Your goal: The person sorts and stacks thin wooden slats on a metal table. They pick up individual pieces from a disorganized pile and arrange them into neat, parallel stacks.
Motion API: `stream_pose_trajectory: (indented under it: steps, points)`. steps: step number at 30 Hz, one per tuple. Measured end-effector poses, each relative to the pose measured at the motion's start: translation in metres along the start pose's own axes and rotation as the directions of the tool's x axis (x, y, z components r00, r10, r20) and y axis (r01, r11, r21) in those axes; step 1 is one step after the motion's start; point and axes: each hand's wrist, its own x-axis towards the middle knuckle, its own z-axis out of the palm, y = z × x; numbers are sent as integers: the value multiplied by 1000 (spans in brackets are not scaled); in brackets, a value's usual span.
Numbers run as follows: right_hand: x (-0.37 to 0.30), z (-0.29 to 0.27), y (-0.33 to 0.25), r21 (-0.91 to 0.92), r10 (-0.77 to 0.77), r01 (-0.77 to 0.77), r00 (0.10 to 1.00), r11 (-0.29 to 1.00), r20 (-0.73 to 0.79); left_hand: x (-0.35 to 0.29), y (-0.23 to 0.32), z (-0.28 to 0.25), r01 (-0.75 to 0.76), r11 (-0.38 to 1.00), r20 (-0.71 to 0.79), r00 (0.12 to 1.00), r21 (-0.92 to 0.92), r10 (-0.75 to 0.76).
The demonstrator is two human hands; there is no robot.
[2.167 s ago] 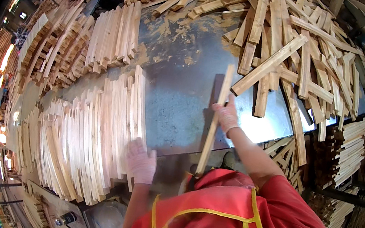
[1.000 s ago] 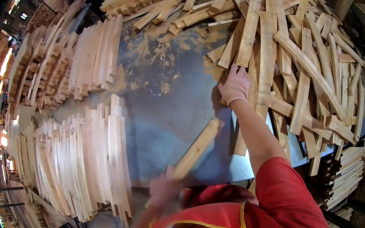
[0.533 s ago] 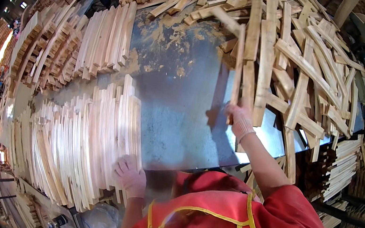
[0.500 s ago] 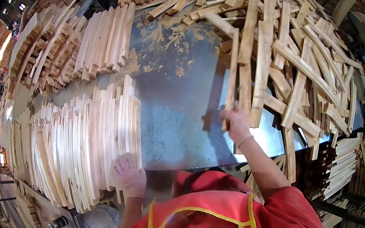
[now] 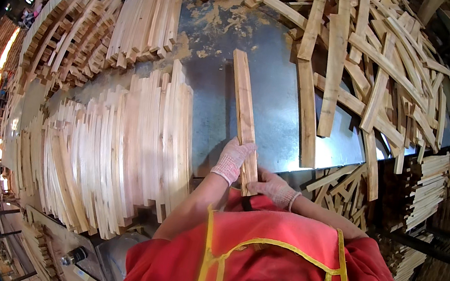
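Note:
One wooden slat (image 5: 244, 102) is held in front of my body, over the near edge of the metal tabletop (image 5: 211, 116), its far end pointing away and slightly left. My left hand (image 5: 236, 157), in a pale glove, grips the slat below its middle. At the slat's near end my right hand (image 5: 274, 188), also gloved, is closed around the wood. To my left stands a long row of slats (image 5: 135, 150) packed side by side. A loose heap of slats (image 5: 385, 77) lies on the right, many crossing each other.
Farther back on the left are stacked slats (image 5: 72, 46) and a neat upright bundle (image 5: 146, 25). Sawdust (image 5: 214, 24) covers part of the tabletop. More slats are piled below the right edge (image 5: 426, 190). A dark bottle-like object (image 5: 74, 256) sits at lower left.
My right hand has drawn a slat from the heap toward my body. My left hand has left the packed row and now grips that slat too. The view has shifted slightly.

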Motion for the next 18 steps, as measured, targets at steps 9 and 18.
stream_pose_trajectory:
  steps: [9, 18]
  points:
    - [-22, -49, -5, -466, -22, 0, 999, 885, -43, -3, 24, 44, -82, 995, 190, 977, -62, 92]
    - [-82, -169, -65, -468, -113, 119, 993, 876, 41, -5, 9, 120, 147, 974, 476, 878, -171, -49]
